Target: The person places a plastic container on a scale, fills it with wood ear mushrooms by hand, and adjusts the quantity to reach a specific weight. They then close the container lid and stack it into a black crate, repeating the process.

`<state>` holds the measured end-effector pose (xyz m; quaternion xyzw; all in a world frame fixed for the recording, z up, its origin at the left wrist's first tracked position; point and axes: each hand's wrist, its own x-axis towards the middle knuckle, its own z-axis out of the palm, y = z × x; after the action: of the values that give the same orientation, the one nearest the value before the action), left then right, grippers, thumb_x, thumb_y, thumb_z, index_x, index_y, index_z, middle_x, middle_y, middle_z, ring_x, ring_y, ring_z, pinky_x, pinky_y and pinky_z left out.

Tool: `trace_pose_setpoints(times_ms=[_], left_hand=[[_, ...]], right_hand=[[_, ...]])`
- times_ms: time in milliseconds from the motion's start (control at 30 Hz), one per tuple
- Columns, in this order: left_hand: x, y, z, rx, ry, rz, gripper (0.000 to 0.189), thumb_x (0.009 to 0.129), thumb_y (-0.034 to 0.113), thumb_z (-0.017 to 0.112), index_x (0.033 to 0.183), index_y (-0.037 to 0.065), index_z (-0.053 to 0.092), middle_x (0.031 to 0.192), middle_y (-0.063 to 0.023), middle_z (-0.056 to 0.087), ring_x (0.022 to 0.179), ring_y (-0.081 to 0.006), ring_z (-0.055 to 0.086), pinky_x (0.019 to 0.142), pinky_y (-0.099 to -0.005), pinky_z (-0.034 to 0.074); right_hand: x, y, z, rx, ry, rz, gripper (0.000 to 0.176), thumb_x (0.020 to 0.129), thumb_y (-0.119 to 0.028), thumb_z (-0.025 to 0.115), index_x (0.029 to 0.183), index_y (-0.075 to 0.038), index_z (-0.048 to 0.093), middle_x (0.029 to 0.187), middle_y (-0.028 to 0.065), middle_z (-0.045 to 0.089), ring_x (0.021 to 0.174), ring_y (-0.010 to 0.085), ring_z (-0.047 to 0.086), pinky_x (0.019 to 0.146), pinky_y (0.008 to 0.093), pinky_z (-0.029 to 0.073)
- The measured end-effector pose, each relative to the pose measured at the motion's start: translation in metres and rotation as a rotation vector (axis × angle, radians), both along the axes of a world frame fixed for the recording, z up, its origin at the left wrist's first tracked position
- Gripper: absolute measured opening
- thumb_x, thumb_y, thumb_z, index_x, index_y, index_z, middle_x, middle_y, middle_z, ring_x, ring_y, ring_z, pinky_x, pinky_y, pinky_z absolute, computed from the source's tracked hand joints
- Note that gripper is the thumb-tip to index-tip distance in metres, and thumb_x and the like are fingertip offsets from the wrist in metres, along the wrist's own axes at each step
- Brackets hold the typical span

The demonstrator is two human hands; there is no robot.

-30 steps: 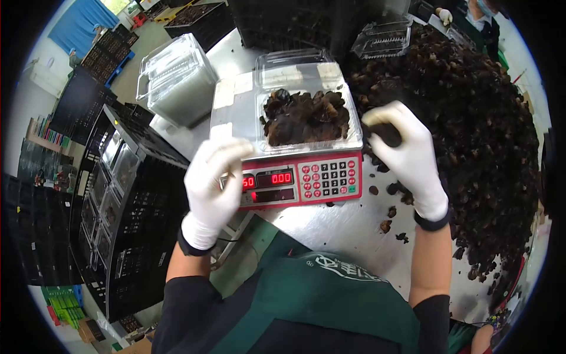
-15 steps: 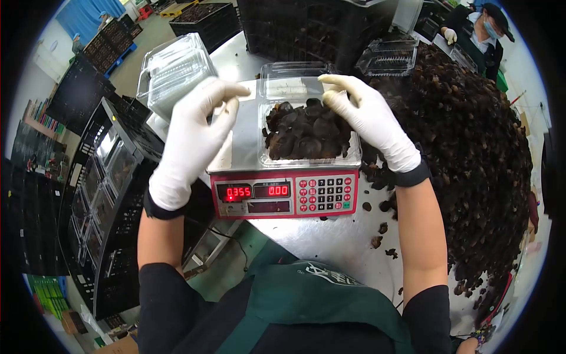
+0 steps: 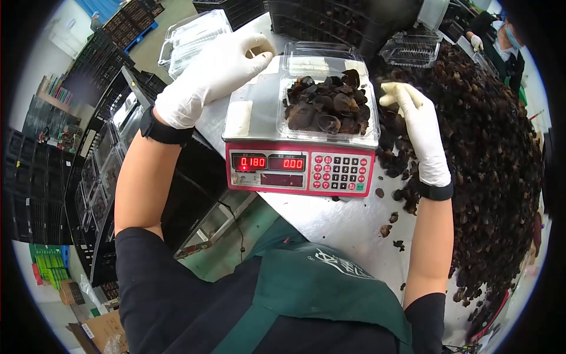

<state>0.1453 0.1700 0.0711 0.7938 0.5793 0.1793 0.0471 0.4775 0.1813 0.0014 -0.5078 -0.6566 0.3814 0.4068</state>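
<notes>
One clear plastic tray [image 3: 369, 137] sits on the steel platform of a red-fronted scale [image 3: 300, 172], toward its right side. It is filled to about its rim with dark, curled dried fungus [image 3: 327, 109], and its hinged lid [image 3: 321, 59] lies open behind it. The scale's two lit displays read 0.180 and 0.00.

The left hand [image 3: 215, 74], in a white glove, hovers above the far left corner of the platform. Its fingers [image 3: 256, 46] are loosely curled and released, with nothing in them, and point toward the open lid. The right hand [image 3: 420, 133], also gloved, rests on the edge of a large heap [image 3: 495, 135] of the same fungus just beside the tray's right wall. Its fingers [image 3: 394, 94] are bent down into the pieces; whether they are grasping any cannot be told.

The heap covers the right part of the steel tabletop [image 3: 336, 227], and a few loose pieces lie scattered near the scale's front corner. A stack of empty trays [image 3: 194, 32] stands beyond the left hand, and a single empty tray [image 3: 411, 48] sits at the far end of the heap. Black crates [image 3: 97, 183] to the left hold what look like closed clear boxes. A co-worker [image 3: 504, 44] stands at the far right corner.
</notes>
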Motion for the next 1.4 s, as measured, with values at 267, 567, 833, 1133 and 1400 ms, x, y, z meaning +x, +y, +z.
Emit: trace_pose_setpoints(times_ms=[267,567,833,1133,1400], left_hand=[[0.009,0.058,-0.020,-0.174,0.212,0.090,0.047,0.093,0.041,0.057,0.118,0.004,0.069,0.111,-0.0200,0.071,0.102,-0.0322,0.069,0.090,-0.0433,0.054],[0.003,0.155,-0.095,-0.104,0.229,0.118,0.064,0.090,0.051,0.057,0.126,-0.002,0.062,0.119,-0.0245,0.069,0.114,-0.0381,0.065,0.099,-0.0436,0.051],[0.015,0.133,-0.096,-0.161,0.093,0.129,0.059,0.083,0.025,0.063,0.137,0.001,0.053,0.110,-0.0230,0.069,0.104,-0.0326,0.066,0.093,-0.0405,0.050],[0.002,0.124,-0.117,-0.048,-0.145,0.124,0.061,0.089,0.015,0.062,0.146,0.002,0.042,0.087,-0.0134,0.067,0.082,-0.0220,0.066,0.077,-0.0333,0.053],[0.002,0.127,-0.120,-0.025,-0.044,0.144,0.062,0.089,0.016,0.062,0.147,0.005,0.042,0.087,-0.0129,0.068,0.082,-0.0242,0.067,0.078,-0.0351,0.053]], right_hand=[[0.013,-0.032,-0.018,-0.126,-0.038,0.008,0.025,0.101,-0.016,0.056,0.113,0.002,0.069,0.085,0.0016,0.069,0.080,0.0076,0.060,0.078,0.0233,0.046],[0.015,-0.047,-0.036,-0.208,0.063,0.014,0.025,0.100,-0.014,0.056,0.120,0.000,0.066,0.089,0.0020,0.070,0.082,0.0075,0.061,0.077,0.0225,0.048],[0.011,-0.036,-0.013,0.040,-0.157,-0.004,0.027,0.086,-0.007,0.067,0.113,-0.007,0.070,0.082,0.0010,0.066,0.059,0.0061,0.043,0.057,0.0238,0.041],[-0.010,0.003,0.010,0.464,-0.782,0.349,0.014,0.076,-0.014,0.067,0.088,-0.007,0.072,0.081,0.0129,0.068,0.075,0.0316,0.066,0.071,0.0402,0.053],[-0.039,0.015,0.014,0.604,-1.049,0.460,0.021,0.067,-0.017,0.076,0.081,-0.004,0.067,0.075,0.0162,0.067,0.075,0.0346,0.069,0.066,0.0427,0.055]])
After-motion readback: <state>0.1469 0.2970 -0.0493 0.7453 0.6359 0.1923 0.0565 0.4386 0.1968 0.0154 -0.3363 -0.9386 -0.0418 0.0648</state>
